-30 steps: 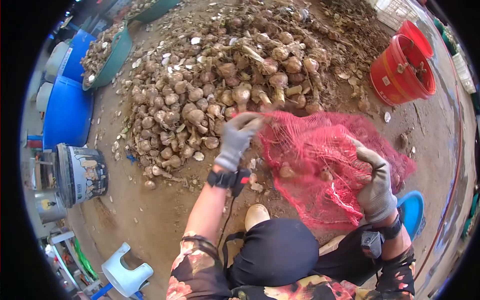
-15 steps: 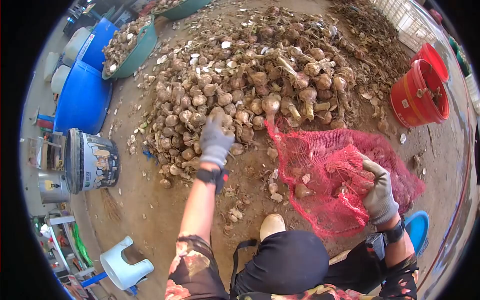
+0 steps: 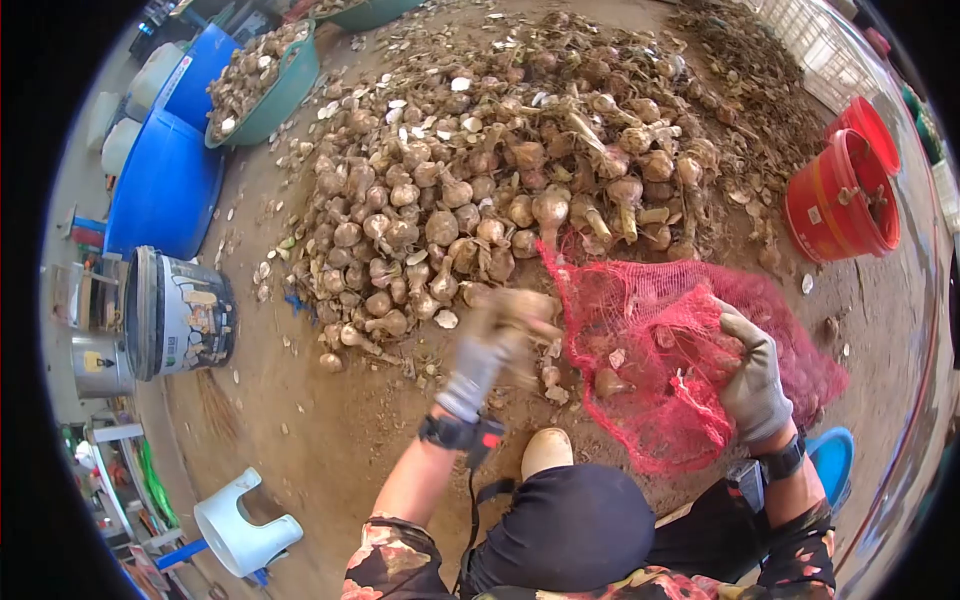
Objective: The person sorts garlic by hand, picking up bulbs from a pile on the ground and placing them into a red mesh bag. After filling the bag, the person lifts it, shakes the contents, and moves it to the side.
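Note:
A large heap of garlic bulbs (image 3: pixel 440 228) with dry stalks spreads over the ground ahead. My left hand (image 3: pixel 488 365), gloved in grey and smeared by motion, is in front of the heap, closed around blurred garlic bulbs. On the right, my gloved right hand (image 3: pixel 752 375) grips the edge of a red mesh bag (image 3: pixel 670 340), whose mouth faces left. Some bulbs show through the mesh, and the fuller end of the bag lies behind and right of my right hand.
Red buckets (image 3: pixel 835 205) stand at the right. A blue basin (image 3: pixel 832 462) is beside my right forearm. To the left are blue tubs (image 3: pixel 165 190), a green basin (image 3: pixel 270 105) of garlic, a black-rimmed bucket (image 3: pixel 190 315) and a pale stool (image 3: pixel 245 525).
My left hand has moved from the heap back and right towards the bag, now with garlic in it. My right hand still holds the bag in nearly the same place.

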A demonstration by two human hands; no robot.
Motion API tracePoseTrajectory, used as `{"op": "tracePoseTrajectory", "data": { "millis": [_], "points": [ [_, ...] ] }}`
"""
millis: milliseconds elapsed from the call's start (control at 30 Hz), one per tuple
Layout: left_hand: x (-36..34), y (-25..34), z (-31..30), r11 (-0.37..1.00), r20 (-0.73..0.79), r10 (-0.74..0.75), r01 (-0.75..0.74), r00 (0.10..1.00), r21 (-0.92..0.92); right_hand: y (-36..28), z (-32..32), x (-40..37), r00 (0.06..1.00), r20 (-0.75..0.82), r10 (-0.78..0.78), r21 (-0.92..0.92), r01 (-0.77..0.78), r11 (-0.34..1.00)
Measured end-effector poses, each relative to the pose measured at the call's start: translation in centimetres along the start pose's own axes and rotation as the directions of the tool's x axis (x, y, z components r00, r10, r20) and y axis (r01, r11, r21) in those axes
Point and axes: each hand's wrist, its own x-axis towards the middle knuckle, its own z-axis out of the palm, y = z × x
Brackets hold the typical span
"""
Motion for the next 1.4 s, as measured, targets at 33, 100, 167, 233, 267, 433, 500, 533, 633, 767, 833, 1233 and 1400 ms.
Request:
{"op": "tracePoseTrajectory", "data": {
  "millis": [33, 100, 167, 233, 267, 433, 500, 533, 633, 767, 833, 1233, 1400],
  "points": [
    [0.3, -0.1, 1.0, 1.0, -0.006, 0.002, -0.002, 1.0, -0.003, 0.0, -0.1, 0.0, 0.999, -0.001, 0.035, 0.012, -0.035, 0.999],
    [1.7, 0.3, 2.1, 0.627, 0.157, 0.291, -0.312, 0.944, 0.714, -0.3, 1.5, -0.9, 1.0, 0.005, 0.003, 0.021, -0.003, 1.0],
    [5.3, 1.8, 0.5, 0.288, -0.31, 0.214, 0.244, 0.926, 0.926, -1.0, 3.1, -2.2, 0.995, -0.001, -0.101, -0.002, 0.101, 0.995],
    [9.5, -0.3, -4.5, 0.046, -0.197, 0.306, 0.192, 0.931, 0.98, -1.5, 2.8, -2.5, 0.994, 0.001, -0.11, 0.017, 0.11, 0.994],
    [9.8, -0.4, -3.9, 0.047, -0.189, 0.301, 0.183, 0.935, 0.982, -1.8, 2.6, -2.6, 0.994, 0.006, -0.11, 0.024, 0.11, 0.994],
    [10.7, -2.1, -4.1, -0.354, 0.016, 0.237, 0.071, 0.971, 0.933, -1.2, 1.2, -1.8, 0.992, -0.018, -0.128, -0.074, 0.127, 0.989],
    [11.0, -1.6, -4.3, -0.353, -0.008, 0.17, 0.068, 0.985, 0.933, -1.4, 1.4, -1.7, 0.995, 0.0, -0.101, -0.024, 0.1, 0.995],
    [11.0, -1.3, -4.6, -0.352, -0.009, 0.169, 0.069, 0.986, 0.933, -1.5, 1.4, -1.7, 0.997, 0.015, -0.069, 0.027, 0.069, 0.997],
    [10.3, -0.2, -4.6, -0.26, -0.037, 0.035, 0.045, 0.999, 0.965, -1.5, 1.1, -1.7, 0.998, 0.026, -0.065, 0.016, 0.064, 0.998],
    [9.5, -3.3, -2.6, -0.465, -0.011, 0.236, 0.123, 0.972, 0.877, -1.0, 0.0, -1.0, 1.0, -0.002, -0.002, -0.008, 0.002, 1.0],
    [10.8, -3.0, -3.1, -0.478, -0.025, 0.22, 0.13, 0.975, 0.868, -1.2, 0.3, -0.8, 1.0, -0.007, -0.021, -0.006, 0.021, 1.0],
    [0.5, -0.7, 7.4, 0.898, 0.413, 0.129, -0.283, 0.902, 0.337, -1.9, 0.9, -1.8, 0.995, -0.018, -0.095, 0.044, 0.096, 0.994],
    [7.8, 2.4, 3.9, 0.55, -0.147, 0.17, 0.03, 0.974, 0.835, -3.0, 1.7, -3.0, 0.987, 0.045, -0.152, 0.033, 0.151, 0.988]
  ]
}}
